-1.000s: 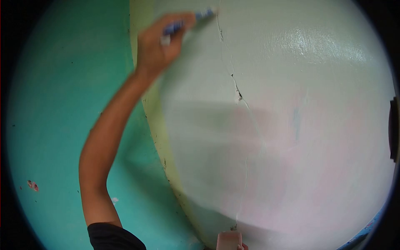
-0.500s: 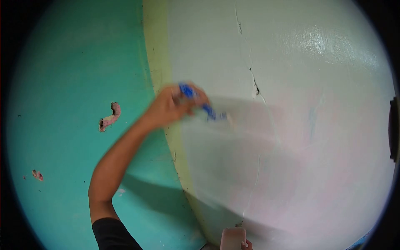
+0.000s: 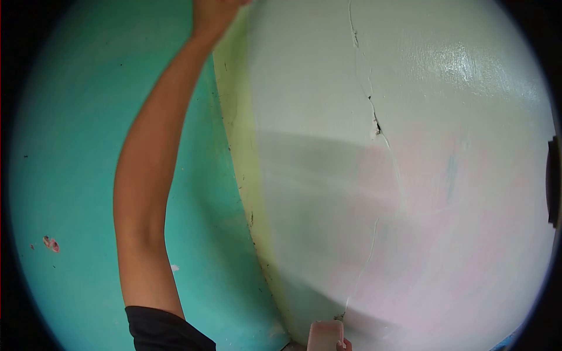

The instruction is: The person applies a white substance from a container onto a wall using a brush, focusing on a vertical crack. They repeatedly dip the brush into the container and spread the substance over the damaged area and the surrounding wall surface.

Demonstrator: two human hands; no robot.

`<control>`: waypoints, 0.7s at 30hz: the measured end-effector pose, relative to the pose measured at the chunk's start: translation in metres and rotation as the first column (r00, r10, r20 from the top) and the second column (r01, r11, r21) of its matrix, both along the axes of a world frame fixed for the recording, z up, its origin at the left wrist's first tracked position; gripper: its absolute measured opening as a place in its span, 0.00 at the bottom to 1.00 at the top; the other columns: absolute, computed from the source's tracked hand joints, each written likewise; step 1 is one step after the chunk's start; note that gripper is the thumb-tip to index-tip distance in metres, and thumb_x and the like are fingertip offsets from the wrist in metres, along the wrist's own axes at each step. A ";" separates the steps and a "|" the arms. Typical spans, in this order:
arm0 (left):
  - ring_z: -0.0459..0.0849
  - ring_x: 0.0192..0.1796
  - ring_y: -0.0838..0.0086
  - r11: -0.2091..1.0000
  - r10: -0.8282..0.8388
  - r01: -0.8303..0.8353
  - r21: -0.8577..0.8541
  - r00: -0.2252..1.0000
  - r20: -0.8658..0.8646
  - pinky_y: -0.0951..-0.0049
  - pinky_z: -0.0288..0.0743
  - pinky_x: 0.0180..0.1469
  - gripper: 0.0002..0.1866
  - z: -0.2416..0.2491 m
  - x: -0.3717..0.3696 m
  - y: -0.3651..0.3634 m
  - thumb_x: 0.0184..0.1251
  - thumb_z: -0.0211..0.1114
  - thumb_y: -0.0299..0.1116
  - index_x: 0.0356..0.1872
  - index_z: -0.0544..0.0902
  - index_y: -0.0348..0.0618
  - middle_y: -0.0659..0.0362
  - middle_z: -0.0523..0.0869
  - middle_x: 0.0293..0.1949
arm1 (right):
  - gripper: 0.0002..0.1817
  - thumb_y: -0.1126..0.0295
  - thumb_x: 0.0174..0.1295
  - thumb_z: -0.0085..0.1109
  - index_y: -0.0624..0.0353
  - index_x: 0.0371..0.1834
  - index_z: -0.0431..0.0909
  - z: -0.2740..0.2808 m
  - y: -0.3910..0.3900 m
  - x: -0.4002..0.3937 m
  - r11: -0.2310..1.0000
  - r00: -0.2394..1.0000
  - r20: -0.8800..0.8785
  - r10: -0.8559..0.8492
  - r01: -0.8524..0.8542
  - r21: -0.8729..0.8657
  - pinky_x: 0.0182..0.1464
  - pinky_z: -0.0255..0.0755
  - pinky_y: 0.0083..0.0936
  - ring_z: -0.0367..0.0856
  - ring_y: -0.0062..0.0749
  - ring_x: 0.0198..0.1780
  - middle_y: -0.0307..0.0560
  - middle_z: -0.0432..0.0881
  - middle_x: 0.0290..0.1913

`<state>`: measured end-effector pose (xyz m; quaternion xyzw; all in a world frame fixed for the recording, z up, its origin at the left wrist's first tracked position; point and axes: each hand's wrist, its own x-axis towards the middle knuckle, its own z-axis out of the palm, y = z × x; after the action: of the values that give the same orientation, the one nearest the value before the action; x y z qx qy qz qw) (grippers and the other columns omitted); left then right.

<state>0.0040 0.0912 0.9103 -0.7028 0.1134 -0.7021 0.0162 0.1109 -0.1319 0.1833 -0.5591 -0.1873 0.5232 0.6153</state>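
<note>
My left hand (image 3: 219, 16) is raised to the top edge of the view, by the corner between the two walls. Its fingers are mostly cut off, and the blue-handled paintbrush it gripped a moment ago lies outside the frame. Low in the middle, a pinkish rectangular container (image 3: 325, 336) is held upright in my right hand (image 3: 345, 345), of which only some fingers show at the container's right side. In front of me, the whitish wall (image 3: 328, 193) has pink patches showing through its coat.
A long crack (image 3: 374, 120) with a chipped hole runs down the whitish wall. To the left is a green wall (image 3: 70, 146) with a chipped spot (image 3: 51, 244). A yellow-green strip (image 3: 244, 146) follows the corner. Something dark (image 3: 553, 181) stands at the right edge.
My left hand has moved up from the middle of the view to its top edge, taking the paintbrush out of sight. The right hand and container have stayed nearly in place.
</note>
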 end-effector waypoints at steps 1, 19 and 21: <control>0.85 0.49 0.67 0.999 0.025 -0.024 0.027 1.000 -0.018 0.66 0.85 0.46 0.16 -0.024 0.006 -0.002 0.73 0.61 0.38 0.54 0.81 0.40 0.56 0.85 0.48 | 0.42 0.41 0.70 0.46 0.59 0.75 0.45 0.000 0.000 0.000 1.000 1.000 0.000 -0.002 0.002 0.002 0.68 0.61 0.42 0.62 0.43 0.69 0.55 0.61 0.68; 0.89 0.36 0.67 0.866 -0.257 -0.151 -0.477 0.683 -0.684 0.72 0.82 0.33 0.11 -0.451 -0.067 -0.057 0.60 0.69 0.22 0.44 0.83 0.38 0.54 0.88 0.38 | 0.41 0.42 0.71 0.45 0.61 0.74 0.46 -0.018 -0.018 0.000 0.988 0.999 -0.022 -0.030 0.033 0.154 0.68 0.61 0.39 0.62 0.40 0.69 0.53 0.62 0.68; 0.89 0.34 0.68 0.759 -0.306 -0.252 -0.601 0.676 -0.670 0.73 0.81 0.32 0.10 -0.479 -0.068 -0.062 0.63 0.68 0.26 0.44 0.83 0.37 0.54 0.88 0.36 | 0.40 0.42 0.72 0.44 0.62 0.74 0.47 -0.005 -0.012 -0.001 0.989 0.999 -0.026 -0.021 0.024 0.147 0.68 0.61 0.38 0.62 0.40 0.69 0.53 0.63 0.67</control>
<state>-0.0638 0.0296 0.4317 -0.8815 -0.1296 -0.3518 -0.2871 0.1101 -0.1438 0.1784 -0.5076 -0.2115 0.5079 0.6630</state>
